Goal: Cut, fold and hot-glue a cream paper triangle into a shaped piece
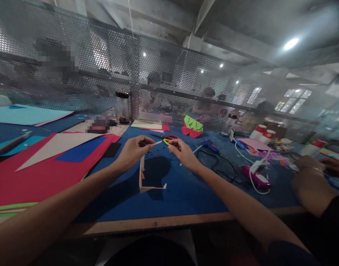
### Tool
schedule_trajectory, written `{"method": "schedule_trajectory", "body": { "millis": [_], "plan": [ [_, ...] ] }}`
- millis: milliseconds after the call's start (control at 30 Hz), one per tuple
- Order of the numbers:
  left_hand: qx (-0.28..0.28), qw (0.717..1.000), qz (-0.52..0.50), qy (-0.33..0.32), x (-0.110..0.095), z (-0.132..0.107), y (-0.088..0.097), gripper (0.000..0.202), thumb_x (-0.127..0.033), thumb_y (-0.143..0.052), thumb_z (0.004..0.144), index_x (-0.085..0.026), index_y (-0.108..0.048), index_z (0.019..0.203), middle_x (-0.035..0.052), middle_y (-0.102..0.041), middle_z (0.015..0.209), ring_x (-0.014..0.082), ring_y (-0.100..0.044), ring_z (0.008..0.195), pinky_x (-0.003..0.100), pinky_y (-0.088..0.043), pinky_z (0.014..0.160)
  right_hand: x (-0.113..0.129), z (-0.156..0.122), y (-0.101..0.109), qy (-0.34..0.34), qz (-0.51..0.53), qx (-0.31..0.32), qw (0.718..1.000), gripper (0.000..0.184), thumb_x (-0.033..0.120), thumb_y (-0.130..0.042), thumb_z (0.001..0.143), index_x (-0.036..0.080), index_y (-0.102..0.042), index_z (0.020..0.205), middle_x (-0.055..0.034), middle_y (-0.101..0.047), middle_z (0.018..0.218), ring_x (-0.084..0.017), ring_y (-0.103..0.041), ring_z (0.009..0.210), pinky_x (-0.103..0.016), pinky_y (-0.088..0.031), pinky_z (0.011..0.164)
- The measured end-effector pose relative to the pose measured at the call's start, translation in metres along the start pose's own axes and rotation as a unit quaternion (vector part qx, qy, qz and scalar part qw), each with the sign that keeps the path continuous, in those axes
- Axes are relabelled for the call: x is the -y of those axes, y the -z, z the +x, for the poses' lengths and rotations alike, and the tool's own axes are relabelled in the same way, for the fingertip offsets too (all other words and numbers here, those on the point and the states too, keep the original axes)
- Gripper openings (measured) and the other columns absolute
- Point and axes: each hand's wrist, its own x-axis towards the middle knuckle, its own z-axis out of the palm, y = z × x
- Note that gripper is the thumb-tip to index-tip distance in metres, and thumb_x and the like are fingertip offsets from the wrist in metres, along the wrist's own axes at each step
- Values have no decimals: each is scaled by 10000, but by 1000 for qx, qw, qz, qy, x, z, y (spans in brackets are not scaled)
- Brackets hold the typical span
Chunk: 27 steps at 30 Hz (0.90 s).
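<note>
My left hand (136,147) pinches one end of a folded cream paper piece (141,173). This piece runs down from the fingers to the blue tabletop and bends into a narrow strip with a small upturned end. Close by on the right, my right hand (182,151) has its fingertips pressed together; whatever is in them is too small to name. Behind the fingertips lie scissors (166,140) with yellow and red handles, partly covered. Tiny dark bits (156,148) are scattered on the table between the hands.
Red, cream and blue paper sheets (75,181) lie left. Green and red paper glasses (192,126) stand ahead near a mesh screen. A blue glue gun (209,146) with a black cable and a magenta device (257,177) lie right. Another person's arm (310,184) rests at far right.
</note>
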Motion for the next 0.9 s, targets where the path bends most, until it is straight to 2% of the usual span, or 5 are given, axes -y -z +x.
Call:
{"method": "schedule_trajectory", "body": {
  "millis": [133,267,367,667,900],
  "plan": [
    [32,999,12,-12,-8,-6,-4,299,-471,-711,834,-202,-789,939,52,-788,874,214,-701,772,352,-536,738,0,13,-11,-18,27,20,999,281,362,-709,956,183,-682,1171,-65,-773,1019,-172,-750,840,-332,-600,849],
    [51,998,32,-16,-14,-10,-5,269,-419,-693,835,-196,-795,947,57,-797,887,215,-691,801,342,-510,741,3,17,-17,-20,40,19,999,166,354,-719,939,201,-734,1003,-29,-773,897,-171,-736,807,-312,-580,829],
    [52,998,40,-13,-15,-10,-5,266,-416,-705,818,-190,-793,927,62,-800,892,217,-684,814,340,-502,751,4,14,-18,-18,46,22,999,155,358,-714,924,205,-738,923,-15,-753,817,-180,-715,780,-314,-563,800],
    [75,996,38,0,-16,-13,-9,335,-496,-720,819,-181,-799,897,30,-757,759,195,-654,718,308,-471,678,14,0,-17,11,52,33,998,232,417,-768,877,198,-718,935,-17,-743,895,-175,-684,815,-311,-547,806],
    [81,996,45,-2,-17,-12,-9,327,-486,-713,798,-175,-785,866,32,-747,764,194,-637,728,302,-445,669,17,-4,-20,59,29,33,997,171,368,-712,909,202,-677,923,-7,-712,872,-168,-670,808,-313,-544,814]
  ]
}}
